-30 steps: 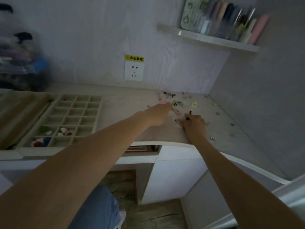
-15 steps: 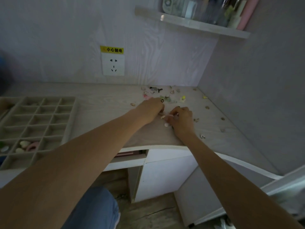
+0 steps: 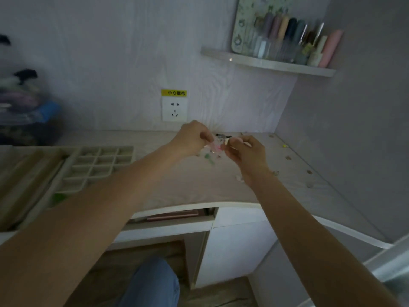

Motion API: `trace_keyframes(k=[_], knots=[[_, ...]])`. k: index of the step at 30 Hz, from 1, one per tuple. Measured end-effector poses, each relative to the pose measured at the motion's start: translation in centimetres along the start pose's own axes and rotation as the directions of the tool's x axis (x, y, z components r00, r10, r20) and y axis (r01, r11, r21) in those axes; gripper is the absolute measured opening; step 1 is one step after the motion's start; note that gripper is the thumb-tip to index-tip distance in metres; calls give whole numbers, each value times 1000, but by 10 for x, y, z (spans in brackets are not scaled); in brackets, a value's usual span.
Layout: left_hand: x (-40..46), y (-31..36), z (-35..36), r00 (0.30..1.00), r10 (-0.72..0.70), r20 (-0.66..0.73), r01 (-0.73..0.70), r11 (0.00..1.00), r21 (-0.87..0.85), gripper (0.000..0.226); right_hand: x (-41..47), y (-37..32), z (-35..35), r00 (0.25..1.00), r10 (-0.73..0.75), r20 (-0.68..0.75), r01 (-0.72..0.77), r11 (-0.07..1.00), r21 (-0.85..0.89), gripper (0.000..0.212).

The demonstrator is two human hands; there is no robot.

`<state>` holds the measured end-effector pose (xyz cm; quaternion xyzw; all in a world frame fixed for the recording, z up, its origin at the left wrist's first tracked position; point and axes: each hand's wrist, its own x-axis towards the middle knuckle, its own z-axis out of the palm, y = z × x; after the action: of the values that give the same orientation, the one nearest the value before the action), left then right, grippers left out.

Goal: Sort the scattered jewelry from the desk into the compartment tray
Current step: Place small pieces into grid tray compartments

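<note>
Both hands are raised just above the desk, close together. My left hand (image 3: 191, 138) pinches a small pale piece at its fingertips. My right hand (image 3: 245, 151) pinches another small light piece. Between and under them lies the blurred jewelry pile (image 3: 213, 151), with pink, green and black bits. More small pieces (image 3: 287, 158) are scattered toward the right wall. The beige compartment tray (image 3: 104, 162) sits at the left of the desk, partly hidden by my left forearm.
A wall socket (image 3: 174, 108) with a yellow label is behind the hands. A shelf (image 3: 267, 63) with bottles hangs at the upper right. A blurred heap of items (image 3: 24, 107) stands at the far left. The right wall runs close beside the desk.
Both hands have lifted off the desk surface with small pieces pinched. The view has tilted up and swung left, so the tray shows more again.
</note>
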<state>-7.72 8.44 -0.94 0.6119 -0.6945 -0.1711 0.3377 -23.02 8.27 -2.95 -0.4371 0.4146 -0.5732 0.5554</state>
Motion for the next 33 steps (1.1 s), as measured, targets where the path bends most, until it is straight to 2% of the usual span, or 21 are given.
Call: trace_keyframes(k=[2,5,7,9,11,14,18,20,24,26,30,33], knots=[[-12,0,-20,999,-53,9,53,994,-94,21,-12,-1,13,986,150,75,-160,977,141,10],[-32,0,-41,986,-160,38,164,939,-303,20,-29,-2,32,938,314,145,-343,899,271,14],[-48,-1,-52,974,-216,75,227,869,-440,18,-41,-2,44,921,346,180,-383,888,256,19],[-63,-5,-63,972,-217,87,231,837,-496,17,-52,-3,55,907,348,236,-393,901,184,22],[-77,-8,-75,980,-189,59,194,860,-472,17,-63,-4,67,888,341,308,-389,914,111,15],[-101,-19,-94,995,-101,20,102,937,-333,15,-78,-3,82,864,335,375,-371,928,25,3],[-135,-32,-117,1000,-17,0,17,999,-38,13,-102,6,95,814,352,463,-392,920,-10,4],[-151,-37,-127,1000,-24,3,24,999,25,10,-115,10,104,791,348,503,-382,923,-37,6],[-179,-49,-140,998,-60,-8,60,998,16,6,-131,17,119,772,333,542,-313,941,-131,11],[-193,-57,-143,999,-51,-6,52,998,25,13,-138,21,126,751,337,567,-289,941,-177,18],[-214,-62,-148,999,-32,10,32,997,67,7,-146,28,138,731,381,567,-350,921,-169,20],[-220,-71,-147,995,-99,-28,97,993,-68,10,-149,32,145,726,398,561,-353,915,-193,13]])
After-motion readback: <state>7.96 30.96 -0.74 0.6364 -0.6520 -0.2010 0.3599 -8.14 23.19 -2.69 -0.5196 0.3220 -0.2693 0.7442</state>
